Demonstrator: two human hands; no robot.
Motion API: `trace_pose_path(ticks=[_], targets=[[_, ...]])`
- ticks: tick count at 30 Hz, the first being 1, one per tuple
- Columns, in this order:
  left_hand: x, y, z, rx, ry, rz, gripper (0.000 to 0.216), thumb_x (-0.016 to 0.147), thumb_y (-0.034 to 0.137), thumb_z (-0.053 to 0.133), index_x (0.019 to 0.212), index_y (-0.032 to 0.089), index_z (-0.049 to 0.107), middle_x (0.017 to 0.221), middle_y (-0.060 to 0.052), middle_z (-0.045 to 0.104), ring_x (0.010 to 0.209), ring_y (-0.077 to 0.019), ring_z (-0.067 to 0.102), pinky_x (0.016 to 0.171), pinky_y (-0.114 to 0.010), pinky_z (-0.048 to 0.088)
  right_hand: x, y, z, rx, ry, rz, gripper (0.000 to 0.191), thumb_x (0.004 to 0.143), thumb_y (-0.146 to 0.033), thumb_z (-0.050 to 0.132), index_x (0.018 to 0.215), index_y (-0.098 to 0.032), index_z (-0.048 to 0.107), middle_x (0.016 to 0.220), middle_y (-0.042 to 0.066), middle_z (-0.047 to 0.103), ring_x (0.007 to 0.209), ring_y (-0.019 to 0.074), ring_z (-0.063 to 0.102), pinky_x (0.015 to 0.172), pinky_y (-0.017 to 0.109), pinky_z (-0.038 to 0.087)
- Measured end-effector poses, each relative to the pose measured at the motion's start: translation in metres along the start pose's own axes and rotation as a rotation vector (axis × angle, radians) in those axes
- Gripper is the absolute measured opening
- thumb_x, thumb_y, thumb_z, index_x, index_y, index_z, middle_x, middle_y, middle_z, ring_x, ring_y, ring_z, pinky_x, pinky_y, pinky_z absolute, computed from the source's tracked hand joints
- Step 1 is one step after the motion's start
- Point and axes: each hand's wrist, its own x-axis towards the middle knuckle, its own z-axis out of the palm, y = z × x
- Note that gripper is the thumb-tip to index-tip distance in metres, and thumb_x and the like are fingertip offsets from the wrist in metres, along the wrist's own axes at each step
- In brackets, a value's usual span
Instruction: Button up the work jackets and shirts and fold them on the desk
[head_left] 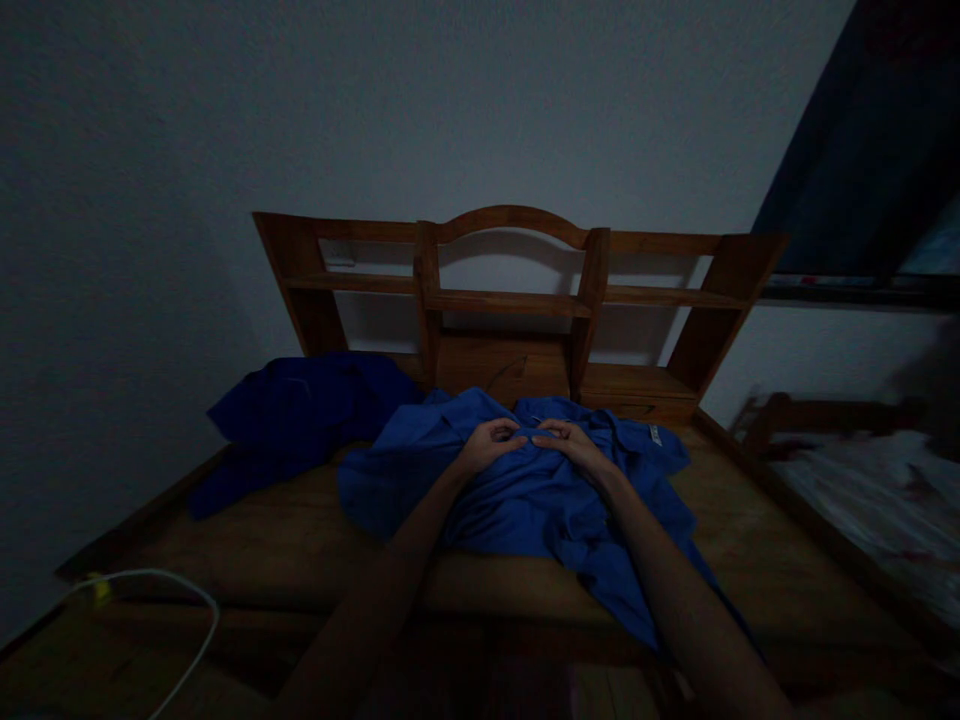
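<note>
A blue shirt-like garment [502, 510] lies rumpled on the wooden desk [300, 540], with a small white label patch at its right and one part hanging over the front edge. My left hand [489, 445] pinches the fabric near the top middle of the garment. Close beside it, my right hand [571, 445] pinches the same area, the two sets of fingertips almost meeting. What lies exactly between the fingertips is too dark and small to make out. A darker blue garment [322, 410] lies in a heap to the left, apart from both hands.
A wooden shelf unit [510, 300] stands at the back of the desk against the wall. A white cable [202, 590] with a yellow tag curves at the lower left. At the right is a wooden frame with pale, crumpled material [877, 500]. The room is dim.
</note>
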Motion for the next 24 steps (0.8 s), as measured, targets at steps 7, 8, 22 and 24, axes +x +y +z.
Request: trace_pose_path(ticks=[7, 8, 22, 24], targets=[[0.002, -0.005, -0.001, 0.076, 0.066, 0.079, 0.03, 0.068, 0.037, 0.071, 0.086, 0.014, 0.066, 0.087, -0.004, 0.066, 0.086, -0.016, 0.061, 0.088, -0.03, 0.046, 0.002, 0.002, 0.0, -0.001, 0.035, -0.026, 0.043, 0.049, -0.043, 0.082, 0.081, -0.019, 0.065, 0.076, -0.001, 0.068, 0.065, 0.0143, 0.062, 0.063, 0.027, 0.048], [0.002, -0.004, -0.001, 0.076, 0.066, 0.078, 0.03, 0.067, 0.037, 0.072, 0.085, 0.013, 0.066, 0.087, -0.004, 0.066, 0.085, -0.0159, 0.061, 0.088, -0.03, 0.046, 0.002, 0.003, 0.0, 0.003, 0.038, -0.028, 0.044, 0.049, -0.043, 0.082, 0.081, -0.019, 0.065, 0.077, -0.001, 0.068, 0.065, 0.0143, 0.062, 0.064, 0.027, 0.048], [-0.003, 0.012, -0.002, -0.052, 0.015, -0.168, 0.037, 0.059, 0.032, 0.079, 0.087, 0.012, 0.067, 0.082, -0.005, 0.069, 0.082, -0.0179, 0.063, 0.083, -0.032, 0.048, -0.003, -0.006, 0.01, -0.077, 0.076, -0.048, 0.044, 0.047, -0.049, 0.08, 0.077, -0.02, 0.065, 0.074, -0.001, 0.067, 0.068, 0.0174, 0.062, 0.063, 0.029, 0.048], [-0.004, 0.012, -0.002, -0.058, 0.015, -0.166, 0.037, 0.058, 0.032, 0.08, 0.086, 0.012, 0.067, 0.081, -0.004, 0.069, 0.081, -0.0175, 0.063, 0.083, -0.031, 0.048, -0.002, -0.005, 0.009, -0.079, 0.08, -0.05, 0.045, 0.047, -0.049, 0.08, 0.077, -0.02, 0.065, 0.072, -0.001, 0.066, 0.067, 0.0173, 0.062, 0.062, 0.029, 0.048]])
